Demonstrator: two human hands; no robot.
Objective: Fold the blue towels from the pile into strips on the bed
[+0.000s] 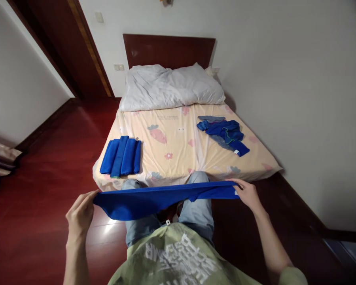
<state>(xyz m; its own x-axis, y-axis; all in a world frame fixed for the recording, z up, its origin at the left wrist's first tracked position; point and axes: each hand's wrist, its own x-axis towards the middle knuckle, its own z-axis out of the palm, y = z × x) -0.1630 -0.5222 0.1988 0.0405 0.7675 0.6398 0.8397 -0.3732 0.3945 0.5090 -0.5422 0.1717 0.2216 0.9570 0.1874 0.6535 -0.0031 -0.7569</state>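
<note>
A blue towel-like cloth (142, 201) is stretched lengthwise in the air above my knees, just in front of the bed. My left hand (81, 209) pinches its left end, where the cloth sags lower. At the other end, my right hand (245, 193) grips a corner near a small white tag. On the bed's near left lie several rolled or folded blue cloths (121, 156), side by side. A loose heap of crumpled blue and grey cloths (225, 132) rests on the right side of the bed.
The bed (178, 138) has a peach sheet with printed carrots and flowers. A bunched white quilt (172, 87) lies against the dark headboard (169, 51). A white wall (284, 79) runs along the right. Dark red floor (62, 158) and a curtain (1, 160) are at left.
</note>
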